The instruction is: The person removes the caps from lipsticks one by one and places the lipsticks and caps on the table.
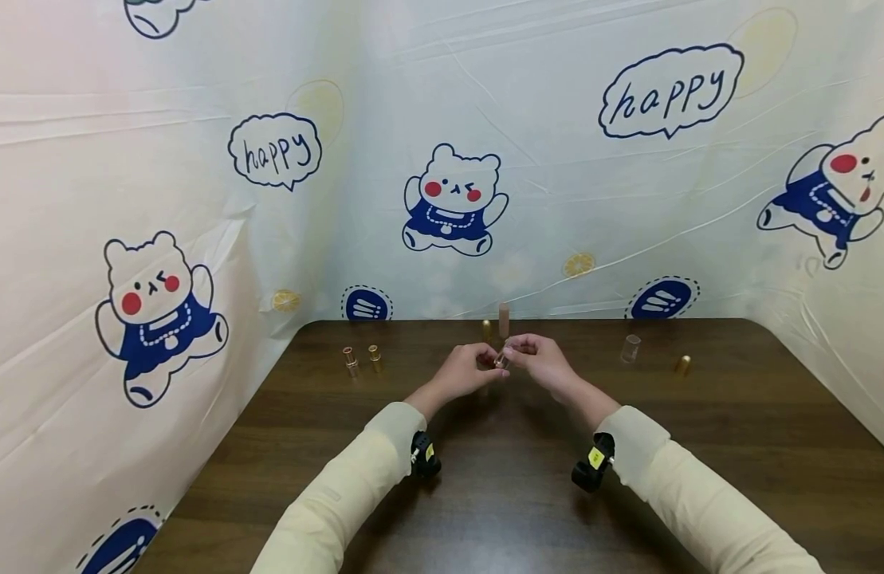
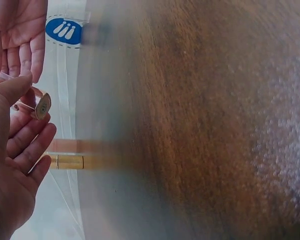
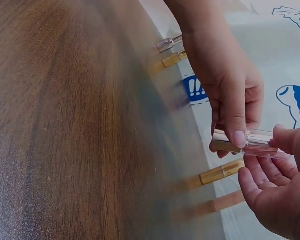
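A shiny rose-gold lipstick tube (image 3: 227, 139) is held up between the two hands, above the far middle of the table. The left hand (image 1: 466, 371) pinches its metal base between thumb and fingers. At the other end, the right hand (image 1: 545, 367) pinches the clear cap (image 3: 276, 153), which surrounds part of the tube; whether it is fully seated I cannot tell. The flat round bottom of the tube faces the left wrist camera. Just behind the hands stand a gold lipstick tube (image 1: 487, 331) and a pink tube (image 1: 504, 319).
At the table's far left stand two uncapped lipstick bases, one rose-gold (image 1: 351, 363) and one gold (image 1: 375, 358). To the right are a clear cap (image 1: 630, 348) and a small gold cap (image 1: 682, 366). A printed curtain (image 1: 542, 215) hangs behind the brown table (image 1: 499, 494).
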`<state>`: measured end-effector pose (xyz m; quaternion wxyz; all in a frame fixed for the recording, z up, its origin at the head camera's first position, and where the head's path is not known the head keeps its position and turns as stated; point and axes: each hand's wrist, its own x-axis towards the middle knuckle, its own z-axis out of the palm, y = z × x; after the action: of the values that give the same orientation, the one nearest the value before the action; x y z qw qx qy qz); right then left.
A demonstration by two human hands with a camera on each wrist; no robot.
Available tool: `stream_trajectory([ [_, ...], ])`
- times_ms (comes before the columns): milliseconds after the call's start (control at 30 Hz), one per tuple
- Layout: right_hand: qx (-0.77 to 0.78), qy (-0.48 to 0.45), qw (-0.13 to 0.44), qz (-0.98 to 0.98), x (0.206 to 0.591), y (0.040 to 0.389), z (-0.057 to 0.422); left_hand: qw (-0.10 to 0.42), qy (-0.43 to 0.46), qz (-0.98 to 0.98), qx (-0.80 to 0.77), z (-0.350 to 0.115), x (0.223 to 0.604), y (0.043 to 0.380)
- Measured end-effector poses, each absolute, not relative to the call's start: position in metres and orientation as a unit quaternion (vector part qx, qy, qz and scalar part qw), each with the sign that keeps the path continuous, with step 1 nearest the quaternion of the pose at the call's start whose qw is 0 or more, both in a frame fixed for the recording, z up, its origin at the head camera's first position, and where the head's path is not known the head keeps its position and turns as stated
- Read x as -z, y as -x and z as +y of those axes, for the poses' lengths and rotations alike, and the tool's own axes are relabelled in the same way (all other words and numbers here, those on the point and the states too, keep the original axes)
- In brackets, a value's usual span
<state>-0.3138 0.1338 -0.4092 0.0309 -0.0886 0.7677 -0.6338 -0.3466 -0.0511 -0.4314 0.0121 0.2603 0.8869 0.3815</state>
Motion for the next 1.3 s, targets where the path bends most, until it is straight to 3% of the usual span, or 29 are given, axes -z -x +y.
stream_trajectory([
  [700,0.636,0.088,0.027,0.766,0.4132,0.3137,0.1327,0.033,-0.238,0.889,-0.391,-0.0512,0.4281,0.3442],
  [1300,0.607,0.074,-0.016,0.791,0.4164,0.3145,0.1279,0.016,-0.236,0.887,-0.397,-0.0545,0.432,0.3451],
])
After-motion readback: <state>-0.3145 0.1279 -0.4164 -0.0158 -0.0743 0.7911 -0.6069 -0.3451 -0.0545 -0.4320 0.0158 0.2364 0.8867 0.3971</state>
